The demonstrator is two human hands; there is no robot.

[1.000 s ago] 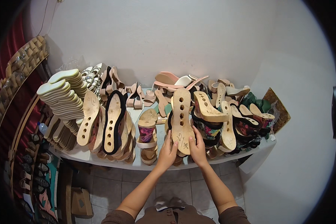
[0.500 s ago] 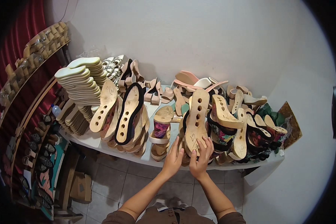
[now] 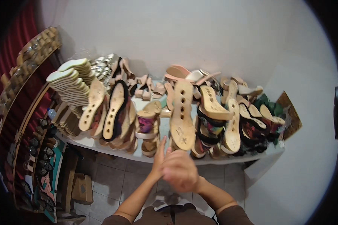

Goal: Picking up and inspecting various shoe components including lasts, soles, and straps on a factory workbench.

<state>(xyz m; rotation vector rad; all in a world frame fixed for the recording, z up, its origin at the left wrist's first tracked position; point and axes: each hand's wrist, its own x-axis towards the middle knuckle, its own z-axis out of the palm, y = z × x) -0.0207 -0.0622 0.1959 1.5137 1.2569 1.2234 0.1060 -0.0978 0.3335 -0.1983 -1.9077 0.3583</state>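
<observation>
My right hand is raised above the front edge of the table, smeared by motion, with its fingers curled or hidden. Beside it is my left hand, its fingers stretched upward and partly covered by the right. Just beyond both hands stands a pile of sandals, topped by a pale sole with a row of holes and pen marks. Neither hand visibly holds a thing. Left of that pile is a sandal with a purple patterned strap. To the right, a pale wedge sandal lies on dark patterned straps.
More sandal piles fill the white table, including a black-edged sole. White-edged insoles are stacked at the left. Pink sandals lie along the wall. Shelves of shoes stand left, above a cardboard box on the floor.
My hands have come away from the holed sole and drawn back toward me. The right has swung left, in front of the left hand. The view has shifted slightly.
</observation>
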